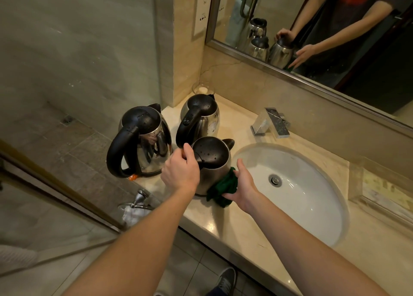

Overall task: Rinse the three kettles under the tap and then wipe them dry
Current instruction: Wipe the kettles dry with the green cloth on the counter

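Mostly beige countertop [234, 228], 3 kettles [211, 153] (wet), mirror [279, 9]

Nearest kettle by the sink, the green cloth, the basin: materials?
Nearest silver kettle: likely brushed stainless steel, satin sheen with soft reflections; black domed lid looks like glossy plastic, beaded with droplets. Dark green cloth: soft fabric, probably terry or microfibre, bunched and matte. White oval basin: glazed ceramic, by its gloss.

Kettles [214, 170]: silver steel bodies, black lids and handles. Cloth [223, 187] dark green. Basin [297, 184] white. Counter [223, 224] cream marble.
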The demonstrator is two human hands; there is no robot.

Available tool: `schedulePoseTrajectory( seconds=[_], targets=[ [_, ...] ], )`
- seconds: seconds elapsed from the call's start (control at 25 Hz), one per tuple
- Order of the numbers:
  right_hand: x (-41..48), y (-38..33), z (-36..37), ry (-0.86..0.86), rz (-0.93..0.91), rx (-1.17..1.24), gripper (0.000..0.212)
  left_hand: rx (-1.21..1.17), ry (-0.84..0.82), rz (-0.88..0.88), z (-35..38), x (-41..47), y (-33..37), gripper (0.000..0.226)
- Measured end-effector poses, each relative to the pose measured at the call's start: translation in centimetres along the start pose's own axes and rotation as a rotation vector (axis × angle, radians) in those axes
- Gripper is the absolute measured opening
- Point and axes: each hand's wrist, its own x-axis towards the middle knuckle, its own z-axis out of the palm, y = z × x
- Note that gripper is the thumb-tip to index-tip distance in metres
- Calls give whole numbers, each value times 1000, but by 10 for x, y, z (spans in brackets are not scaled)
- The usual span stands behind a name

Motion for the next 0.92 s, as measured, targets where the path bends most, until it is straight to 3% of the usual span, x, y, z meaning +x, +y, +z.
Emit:
schedulePoseTrajectory(
  seconds=[0.44,0.68,0.92],
  targets=[
    [11,-29,-10,-1,-152,-293,70,25,-37,81,-5,13,-1,55],
    [36,-10,-17,-27,20,-144,83,46,-37,115,-2,19,-5,56],
    [38,-30,-26,-29,-46,-178,84,32,-58,150,-4,23,-4,56]
  ],
)
